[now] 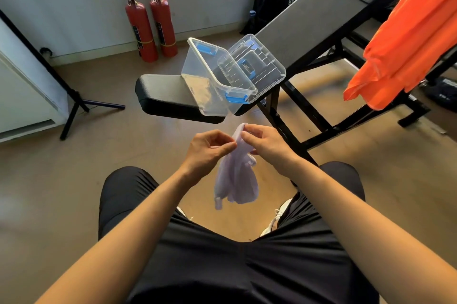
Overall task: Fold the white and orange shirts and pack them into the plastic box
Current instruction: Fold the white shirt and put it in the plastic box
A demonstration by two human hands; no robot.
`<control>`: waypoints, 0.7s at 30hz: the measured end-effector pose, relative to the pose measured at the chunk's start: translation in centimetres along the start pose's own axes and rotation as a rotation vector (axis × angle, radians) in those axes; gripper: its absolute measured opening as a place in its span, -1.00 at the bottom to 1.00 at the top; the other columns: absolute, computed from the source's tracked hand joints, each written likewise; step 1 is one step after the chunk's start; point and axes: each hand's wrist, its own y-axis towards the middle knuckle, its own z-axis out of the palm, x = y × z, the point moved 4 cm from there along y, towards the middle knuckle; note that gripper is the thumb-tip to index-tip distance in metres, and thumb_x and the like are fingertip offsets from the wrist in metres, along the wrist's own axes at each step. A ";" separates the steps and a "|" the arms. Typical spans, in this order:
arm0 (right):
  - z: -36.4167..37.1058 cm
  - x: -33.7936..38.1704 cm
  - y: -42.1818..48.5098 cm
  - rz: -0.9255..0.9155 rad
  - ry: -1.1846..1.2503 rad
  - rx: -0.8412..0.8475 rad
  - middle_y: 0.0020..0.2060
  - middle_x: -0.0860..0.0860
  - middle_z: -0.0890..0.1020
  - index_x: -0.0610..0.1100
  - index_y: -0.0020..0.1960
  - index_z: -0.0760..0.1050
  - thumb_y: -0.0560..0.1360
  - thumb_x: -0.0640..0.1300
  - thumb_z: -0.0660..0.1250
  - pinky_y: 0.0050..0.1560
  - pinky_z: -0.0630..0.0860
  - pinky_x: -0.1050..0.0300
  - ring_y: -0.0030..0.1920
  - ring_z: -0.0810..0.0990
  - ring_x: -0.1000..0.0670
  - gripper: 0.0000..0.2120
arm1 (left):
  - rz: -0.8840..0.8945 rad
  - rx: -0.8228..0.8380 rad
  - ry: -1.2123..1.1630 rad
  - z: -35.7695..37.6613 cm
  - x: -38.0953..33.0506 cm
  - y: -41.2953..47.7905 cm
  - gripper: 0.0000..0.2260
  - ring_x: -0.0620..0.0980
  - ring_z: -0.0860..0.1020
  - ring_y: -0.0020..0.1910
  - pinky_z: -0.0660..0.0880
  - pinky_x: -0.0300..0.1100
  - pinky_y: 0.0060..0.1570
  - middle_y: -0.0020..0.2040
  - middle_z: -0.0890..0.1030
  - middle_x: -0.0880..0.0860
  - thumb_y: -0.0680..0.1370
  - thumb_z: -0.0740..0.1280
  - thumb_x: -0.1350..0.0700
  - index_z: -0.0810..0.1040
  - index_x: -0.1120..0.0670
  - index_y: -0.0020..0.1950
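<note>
From the head camera we look down past our own black shorts (222, 254) at both of our hands held close together above the floor (61, 180). Our left hand (210, 148) pinches the upper edge of the white shirt (235, 180) between thumb and fingertips, and our right hand (267, 143) grips the same bunched top edge just beside it, so the two hands nearly touch. The white shirt hangs down crumpled between our forearms, clear of the floor, with a sleeve or hem dangling at its lower left. Ahead of our hands stands a weight bench (168, 96) with a black padded seat and a grey inclined backrest marked with large dark letters. The clear plastic box (205, 81) sits on the seat, tilted, open, with blue latches at its ends; we see nothing inside it. Its clear lid (257, 64) leans against the box and the backrest, touching both. The orange shirt (405, 39) is draped at the upper right, over the far side of the bench frame, well apart from the box. Two red fire extinguishers (150, 27) stand side by side against the wall, a black backpack (272, 4) sits on the floor behind the bench, and a black stand's legs (76, 111) spread on the floor at left.
</note>
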 end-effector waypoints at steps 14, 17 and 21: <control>-2.0 -0.6 -1.6 -0.202 0.031 0.076 0.10 -0.27 0.60 0.03 0.37 0.54 0.57 -0.25 0.39 0.08 0.66 -0.13 0.07 0.62 -0.22 -0.59 | -0.091 -0.035 -0.274 -0.1 2.3 -2.4 -0.83 0.10 0.68 0.06 0.62 -0.18 0.00 0.05 0.70 0.15 0.55 0.44 0.22 0.62 0.07 0.12; -2.5 1.3 -2.2 -0.336 -0.113 0.078 0.24 -0.02 0.63 0.03 0.35 0.56 0.57 -0.27 0.37 0.20 0.61 -0.01 0.25 0.59 -0.04 -0.60 | -0.055 0.000 -0.138 -0.9 3.0 -1.7 -0.67 -0.03 0.59 0.22 0.58 -0.13 0.19 0.23 0.64 -0.01 0.47 0.53 0.08 0.58 -0.09 0.19; -3.7 3.9 -2.9 -0.492 -0.164 0.013 0.13 0.00 0.63 -0.15 0.26 0.62 0.56 -0.37 0.35 0.07 0.56 0.28 0.17 0.59 0.15 -0.69 | -0.046 0.227 -0.048 0.8 2.7 -1.0 -0.51 -0.14 0.54 0.32 0.49 -0.17 0.28 0.29 0.61 -0.14 0.41 0.58 -0.02 0.53 -0.21 0.29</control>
